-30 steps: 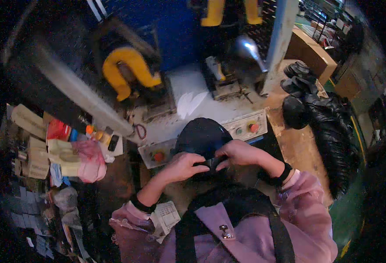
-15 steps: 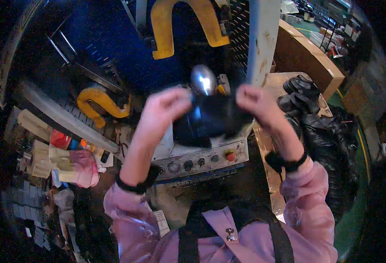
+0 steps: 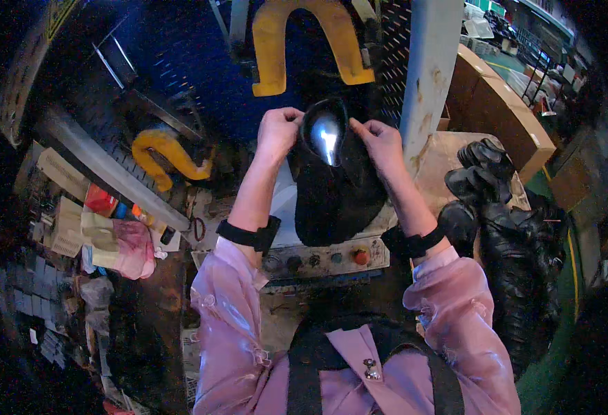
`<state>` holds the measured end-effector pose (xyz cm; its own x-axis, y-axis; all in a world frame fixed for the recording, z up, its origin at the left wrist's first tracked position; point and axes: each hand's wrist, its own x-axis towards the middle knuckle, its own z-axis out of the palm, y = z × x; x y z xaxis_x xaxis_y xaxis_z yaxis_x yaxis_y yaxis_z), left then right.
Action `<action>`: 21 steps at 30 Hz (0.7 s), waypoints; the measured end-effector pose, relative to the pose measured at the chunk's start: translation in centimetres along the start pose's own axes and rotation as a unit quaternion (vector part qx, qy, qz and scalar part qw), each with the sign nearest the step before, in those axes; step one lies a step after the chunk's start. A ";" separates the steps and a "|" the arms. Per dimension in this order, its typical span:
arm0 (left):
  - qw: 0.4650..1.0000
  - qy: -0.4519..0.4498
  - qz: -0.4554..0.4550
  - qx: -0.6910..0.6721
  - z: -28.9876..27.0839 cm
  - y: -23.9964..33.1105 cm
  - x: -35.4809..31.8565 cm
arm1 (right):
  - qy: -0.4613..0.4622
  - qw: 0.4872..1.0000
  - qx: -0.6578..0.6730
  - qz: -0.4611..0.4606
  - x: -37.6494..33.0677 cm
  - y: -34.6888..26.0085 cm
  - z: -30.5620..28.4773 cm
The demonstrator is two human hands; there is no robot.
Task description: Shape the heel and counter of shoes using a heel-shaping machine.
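A polished metal form (image 3: 327, 135), rounded at the top, stands in the middle of the machine. Around its rim lies the edge of a black boot upper (image 3: 335, 200), whose long dark shaft hangs toward me over the machine front. My left hand (image 3: 278, 137) pinches the upper's edge on the left of the form. On the opposite side my right hand (image 3: 380, 144) grips the edge between thumb and fingers. The metal dome shows bare inside the upper's opening.
Beyond the form hangs a yellow U-shaped clamp (image 3: 317, 34); another yellow clamp (image 3: 169, 159) sits left. A control panel (image 3: 311, 263) with knobs and a red button is in front. Several black uppers (image 3: 518, 256) are piled right, beside a grey post (image 3: 432, 76) and cardboard (image 3: 501, 104).
Both hands have moved slightly, the right one inward to the form. The black upper, previously blurred in front of the form, now surrounds its rim, with its shaft hanging toward me.
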<state>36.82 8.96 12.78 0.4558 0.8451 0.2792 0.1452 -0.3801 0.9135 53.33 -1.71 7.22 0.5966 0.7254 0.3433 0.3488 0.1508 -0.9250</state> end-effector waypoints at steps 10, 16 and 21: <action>0.990 -0.131 -0.011 0.058 0.0 4.6 -0.7 | -0.153 0.969 0.163 0.110 -0.3 0.4 -1.5; 0.990 -0.136 -0.014 0.021 0.4 4.5 -0.9 | -0.187 0.771 0.485 0.368 -9.4 1.1 -4.8; 0.988 -0.139 0.069 0.001 0.7 4.4 -2.1 | -0.106 0.715 0.567 0.395 -18.2 4.2 -2.8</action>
<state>37.07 5.28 15.98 0.6946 0.6493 0.3096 0.0663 -0.4863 0.8713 45.98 -16.13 -2.44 0.1193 0.9526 -0.2798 -0.9181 -0.0015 -0.3964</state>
